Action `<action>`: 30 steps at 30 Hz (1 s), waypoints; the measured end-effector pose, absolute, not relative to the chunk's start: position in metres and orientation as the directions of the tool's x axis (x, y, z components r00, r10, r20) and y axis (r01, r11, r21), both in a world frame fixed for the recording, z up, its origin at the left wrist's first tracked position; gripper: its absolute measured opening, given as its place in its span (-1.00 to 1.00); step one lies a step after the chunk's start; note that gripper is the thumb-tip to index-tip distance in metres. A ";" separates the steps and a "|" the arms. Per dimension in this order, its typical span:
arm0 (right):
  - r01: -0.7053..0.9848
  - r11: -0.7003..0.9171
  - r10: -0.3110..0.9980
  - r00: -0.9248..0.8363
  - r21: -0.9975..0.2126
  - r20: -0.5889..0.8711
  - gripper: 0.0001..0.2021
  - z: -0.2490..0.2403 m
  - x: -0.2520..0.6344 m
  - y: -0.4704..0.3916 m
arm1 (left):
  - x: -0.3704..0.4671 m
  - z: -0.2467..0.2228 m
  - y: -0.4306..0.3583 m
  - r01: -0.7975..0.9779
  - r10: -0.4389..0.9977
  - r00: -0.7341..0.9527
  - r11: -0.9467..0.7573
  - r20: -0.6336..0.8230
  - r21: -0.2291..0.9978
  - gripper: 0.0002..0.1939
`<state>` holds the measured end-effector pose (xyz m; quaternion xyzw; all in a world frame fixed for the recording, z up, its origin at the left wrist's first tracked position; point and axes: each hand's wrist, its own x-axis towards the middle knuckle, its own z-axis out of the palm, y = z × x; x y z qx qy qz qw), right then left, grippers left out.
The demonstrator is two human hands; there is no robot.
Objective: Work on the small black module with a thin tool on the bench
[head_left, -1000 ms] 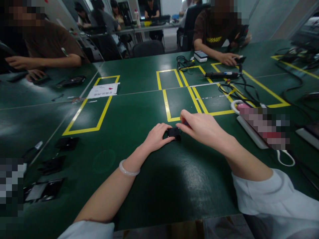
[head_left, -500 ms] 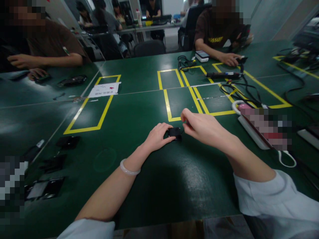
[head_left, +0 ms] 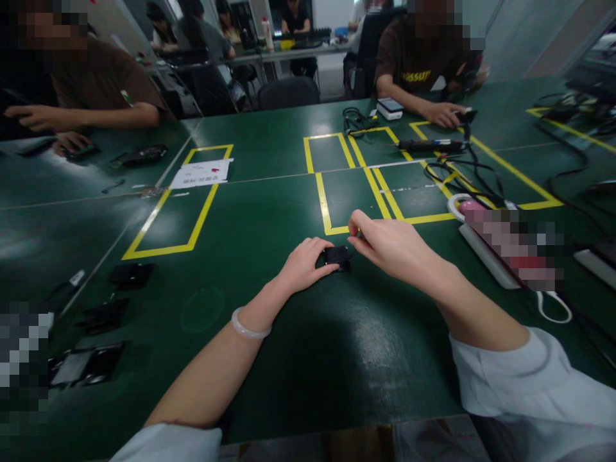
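A small black rectangular piece (head_left: 336, 255) with a glossy top lies on the green table (head_left: 289, 346) in front of me. My left hand (head_left: 308, 264) grips its left side, thumb along the near edge and fingers along the far edge. Just to the right, my right hand (head_left: 385, 240) is curled with the fingers drawn together close to the piece's right edge. Whatever those fingertips may pinch is too small or hidden to make out.
Black parts (head_left: 131, 276) lie at the left. Yellow tape outlines (head_left: 325, 204) mark the table, with a paper label (head_left: 202, 172) at left. To the right are a pink case (head_left: 474, 210), a black pen-like tool (head_left: 430, 145) and cables. Two people sit across the table.
My right hand's fingers have shifted slightly toward the black piece. My left hand stays in place on it. The person at far left has moved a hand slightly left.
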<state>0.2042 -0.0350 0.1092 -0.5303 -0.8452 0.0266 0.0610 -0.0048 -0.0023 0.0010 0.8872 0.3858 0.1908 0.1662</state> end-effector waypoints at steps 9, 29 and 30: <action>0.873 0.462 0.887 -0.454 -0.155 0.088 -0.83 0.109 0.206 -0.036 | -0.006 -0.001 -0.002 0.618 0.746 0.628 -0.651 0.222 0.441 -0.61; 0.891 0.433 0.901 -0.422 -0.134 0.101 -0.78 0.111 0.203 -0.036 | -0.006 0.002 -0.002 0.619 0.740 0.637 -0.658 0.215 0.429 -0.61; 0.898 0.424 0.905 -0.414 -0.122 0.093 -0.77 0.111 0.203 -0.036 | -0.006 0.002 -0.002 0.621 0.742 0.635 -0.656 0.216 0.428 -0.61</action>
